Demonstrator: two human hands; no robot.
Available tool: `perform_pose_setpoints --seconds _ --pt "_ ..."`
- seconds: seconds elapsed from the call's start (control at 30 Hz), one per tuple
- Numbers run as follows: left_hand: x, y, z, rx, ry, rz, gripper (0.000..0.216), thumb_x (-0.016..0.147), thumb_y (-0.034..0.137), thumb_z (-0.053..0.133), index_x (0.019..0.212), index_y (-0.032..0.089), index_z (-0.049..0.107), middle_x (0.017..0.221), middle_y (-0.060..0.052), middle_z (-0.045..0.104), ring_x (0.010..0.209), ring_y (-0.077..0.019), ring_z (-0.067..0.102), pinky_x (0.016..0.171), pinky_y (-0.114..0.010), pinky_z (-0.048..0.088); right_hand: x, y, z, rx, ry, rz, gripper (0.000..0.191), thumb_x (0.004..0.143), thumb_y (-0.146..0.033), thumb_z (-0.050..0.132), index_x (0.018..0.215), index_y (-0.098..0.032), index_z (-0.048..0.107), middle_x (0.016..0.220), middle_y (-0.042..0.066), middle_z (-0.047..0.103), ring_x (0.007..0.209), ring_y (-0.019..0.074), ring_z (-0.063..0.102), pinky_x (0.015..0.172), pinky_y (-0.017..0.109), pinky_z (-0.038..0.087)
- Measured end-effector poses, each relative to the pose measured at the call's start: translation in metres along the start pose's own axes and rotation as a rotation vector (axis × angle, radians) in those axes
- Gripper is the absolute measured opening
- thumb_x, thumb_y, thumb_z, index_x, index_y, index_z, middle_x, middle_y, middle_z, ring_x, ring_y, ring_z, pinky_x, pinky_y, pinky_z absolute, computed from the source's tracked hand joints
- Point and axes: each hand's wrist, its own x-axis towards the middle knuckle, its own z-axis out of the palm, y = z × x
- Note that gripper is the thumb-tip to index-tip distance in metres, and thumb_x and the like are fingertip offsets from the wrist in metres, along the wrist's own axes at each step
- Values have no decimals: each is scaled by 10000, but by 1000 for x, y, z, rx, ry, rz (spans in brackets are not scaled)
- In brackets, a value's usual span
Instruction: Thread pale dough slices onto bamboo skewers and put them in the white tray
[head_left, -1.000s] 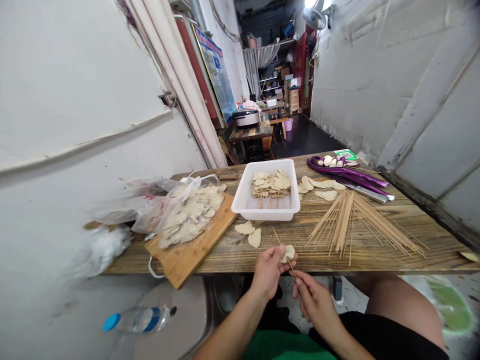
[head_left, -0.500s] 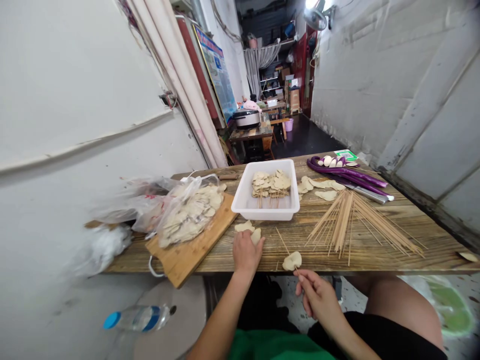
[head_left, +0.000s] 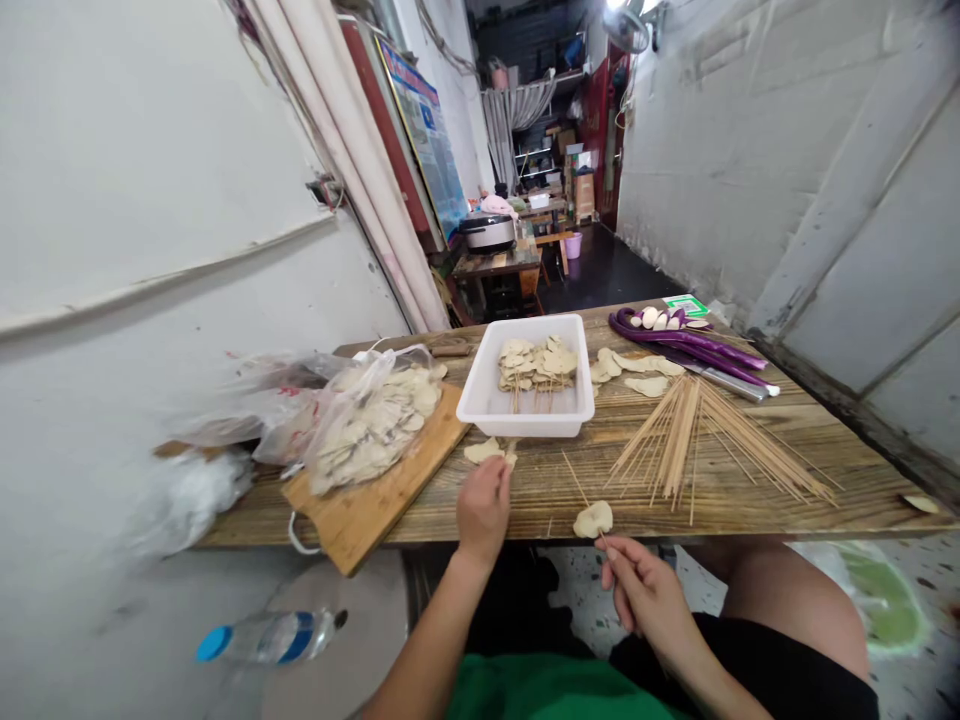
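My right hand (head_left: 643,592) pinches a thin bamboo skewer (head_left: 580,487) below the table's front edge; a pale slice (head_left: 593,519) is threaded on it. My left hand (head_left: 482,508) rests on the wooden table (head_left: 750,500), fingers closed over a loose pale slice (head_left: 509,459) next to another slice (head_left: 481,451). Just beyond stands a white plastic tray (head_left: 534,410) holding finished skewers (head_left: 538,366).
A cutting board (head_left: 375,500) at the left carries a clear bag of slices (head_left: 375,420). Loose bamboo skewers (head_left: 705,440) fan out on the right, with more slices (head_left: 637,372), purple eggplants (head_left: 690,340) and a knife (head_left: 724,380) behind. A water bottle (head_left: 266,637) lies below left.
My left hand let go of the skewered slice and moved left to the loose slices by the tray, closing on one. My right hand kept the skewer and shifted slightly right.
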Motion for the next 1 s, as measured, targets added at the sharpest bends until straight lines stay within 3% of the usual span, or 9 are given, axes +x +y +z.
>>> perform_pose_setpoints --seconds 0.1,0.17,0.3,0.47,0.6,0.8,1.0 --pt "-14 12 11 -41 -213 291 203 866 254 502 996 191 645 1088 -95 653 1046 -217 580 932 -402 442 -5 -5 -4 9 12 19 407 764 -514 533 960 -157 529 589 -72 543 257 14 390 265 130 225" --pt "-20 15 12 -104 -297 322 221 863 267 513 1039 199 627 1116 -94 639 1064 -218 566 934 -408 445 -11 -9 -7 15 -36 46 417 758 -503 547 996 -162 520 606 -73 542 278 27 430 270 136 279" --pt "-14 14 5 -167 -288 116 243 879 257 475 1075 195 605 1091 -94 634 1039 -200 560 931 -384 438 -27 -14 -12 -19 -162 126 470 765 -506 545 1086 -168 490 686 -47 583 323 59 519 298 168 376" --pt "7 21 3 -1 -437 -127 228 797 298 571 973 167 632 999 -107 594 984 -245 522 899 -424 403 -44 -12 -17 -206 -134 94 484 795 -544 490 1074 -155 558 646 -17 612 252 34 440 276 153 250" --pt "11 26 8 -44 -511 -193 118 724 253 632 811 176 613 903 -61 590 915 -218 517 851 -373 396 -49 -9 -23 -250 -81 44 487 805 -548 477 1090 -170 592 637 -4 623 254 42 417 286 168 232" --pt "14 21 14 -213 -595 -330 353 717 153 601 1069 174 594 762 4 598 707 -134 540 701 -260 412 -46 -9 -21 -294 -104 60 480 799 -533 486 1059 -159 636 565 -5 606 298 68 389 312 187 235" --pt "18 17 13 -165 -564 -312 124 691 134 624 805 169 660 773 -11 599 752 -135 543 704 -248 412 -45 -11 -17 -362 -114 -50 408 846 -419 454 1047 -114 636 543 7 614 515 151 549 535 255 422"
